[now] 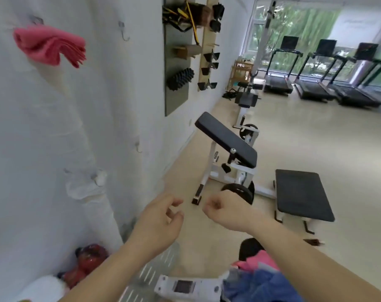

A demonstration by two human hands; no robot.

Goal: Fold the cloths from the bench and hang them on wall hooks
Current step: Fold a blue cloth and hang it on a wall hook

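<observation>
Both forearms reach in from the bottom edge. The left hand (161,216) hangs with fingers loosely curled, thumb and forefinger apart, holding nothing. The right hand (224,210), just beside it, is balled into a loose fist, and nothing shows in its grip. The two hands do not touch.

High on the left of the white wall, a folded pink cloth (50,46) hangs from a hook, its layered edges pointing right. Lower down, something white (87,186) seems to hang from the wall, but it is hard to tell apart from the wall. Below it on the floor lie shiny red things (87,262), too blurred to name. Right of the pink cloth is a bare hook (124,31), with another (138,147) lower on the wall. Further right a grey board (176,62) holds gym gear. Beyond the hands stands a slanted black pad (226,140) on a white frame. Under the right forearm, a crumpled pink cloth (261,260) and a blue cloth (261,286) are heaped on the bench (249,247). A flat black seat (303,195) stands on the floor to the right, and treadmills (316,73) line the far window.
</observation>
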